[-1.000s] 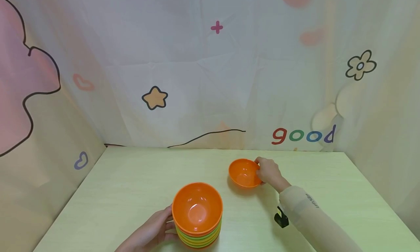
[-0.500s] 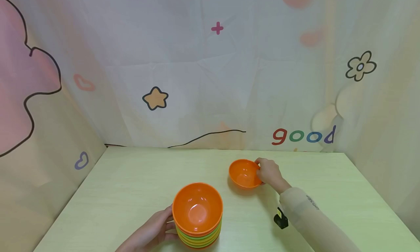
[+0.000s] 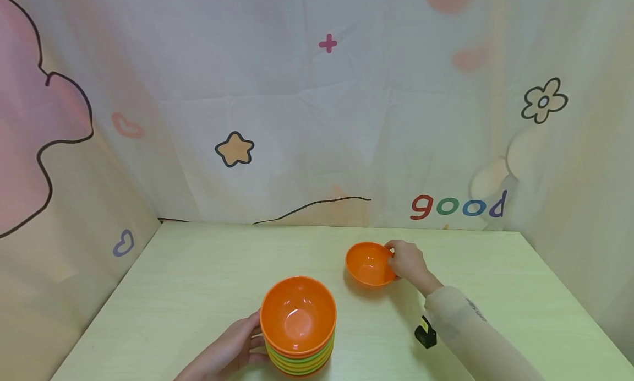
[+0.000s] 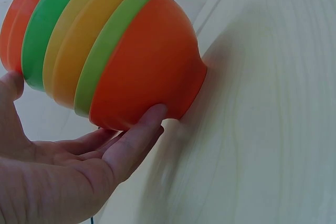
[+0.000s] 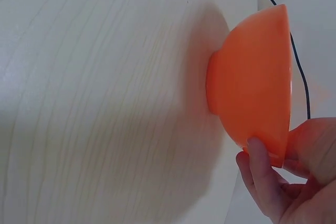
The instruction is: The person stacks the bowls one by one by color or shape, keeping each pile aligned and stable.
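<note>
A stack of nested bowls (image 3: 298,315) stands at the front middle of the table, orange on top. In the left wrist view the bottom bowl (image 4: 152,61) is orange too, with green and yellow ones between. My left hand (image 3: 230,342) touches the stack's left side, its fingers fairly straight along the lower bowl and its thumb near the upper rims. Farther back and to the right, a single orange bowl (image 3: 369,265) sits upright, its foot at the tabletop. My right hand (image 3: 407,261) pinches this bowl's right rim, thumb and fingers on opposite sides of the wall.
A pale wooden-look table (image 3: 208,276) lies under everything. Printed fabric (image 3: 297,122) hangs behind it and along both sides. Below the right sleeve (image 3: 475,331) shows a small black device (image 3: 426,332). The stack stands nearer to me than the single bowl.
The right hand and the single bowl have shifted very slightly down in the view. The left hand and the stack have kept their place.
</note>
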A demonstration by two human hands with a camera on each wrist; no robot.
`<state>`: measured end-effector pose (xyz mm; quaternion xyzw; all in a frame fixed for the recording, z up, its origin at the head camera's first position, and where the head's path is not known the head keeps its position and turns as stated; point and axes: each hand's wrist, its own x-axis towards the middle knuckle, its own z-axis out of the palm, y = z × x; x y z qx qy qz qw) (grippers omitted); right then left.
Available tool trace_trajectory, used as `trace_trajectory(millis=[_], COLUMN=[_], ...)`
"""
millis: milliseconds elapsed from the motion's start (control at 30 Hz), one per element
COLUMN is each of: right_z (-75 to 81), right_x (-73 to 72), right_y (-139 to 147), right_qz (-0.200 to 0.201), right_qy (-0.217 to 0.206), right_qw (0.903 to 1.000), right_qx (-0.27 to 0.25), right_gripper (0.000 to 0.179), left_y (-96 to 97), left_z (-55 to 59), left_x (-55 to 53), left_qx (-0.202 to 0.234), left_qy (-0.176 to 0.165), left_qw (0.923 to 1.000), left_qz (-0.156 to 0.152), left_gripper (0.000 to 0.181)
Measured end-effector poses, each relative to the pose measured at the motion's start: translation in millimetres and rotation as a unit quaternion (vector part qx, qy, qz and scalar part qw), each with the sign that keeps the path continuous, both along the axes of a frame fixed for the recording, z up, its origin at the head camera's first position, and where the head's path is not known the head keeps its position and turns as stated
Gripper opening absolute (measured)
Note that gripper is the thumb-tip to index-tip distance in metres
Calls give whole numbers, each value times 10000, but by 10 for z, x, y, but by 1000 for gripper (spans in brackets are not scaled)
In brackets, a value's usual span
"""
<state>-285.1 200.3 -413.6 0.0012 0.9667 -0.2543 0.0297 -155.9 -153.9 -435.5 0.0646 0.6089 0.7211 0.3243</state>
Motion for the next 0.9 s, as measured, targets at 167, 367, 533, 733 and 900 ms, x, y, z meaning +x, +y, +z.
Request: trace_trajectory(millis=[167,367,533,733,900], right_z=[-9,31,119,234,346], right_x=[11,44,108,192,268], right_y=[6,0,-22,-41,-54], right_qz=[79,221,323,499,754], right_qy=[127,186,134,127,335], right_qw=[9999,9996,9993,9986,9966], right_qx=[29,-62,-100,-107,-83], right_gripper=[33,33,32,32,30], left_y=[8,12,5,0,12], left_z=[-8,-14,-4,-1,0], left_x=[-6,-14,-3,5,-1], left_qx=[-66,-89,-21,-10,-33], left_qy=[-86,-144,-54,8,-81], left_qw=[9999,9998,10000,10000,10000], left_qz=[26,49,26,20,20], left_gripper=[78,79,76,76,77])
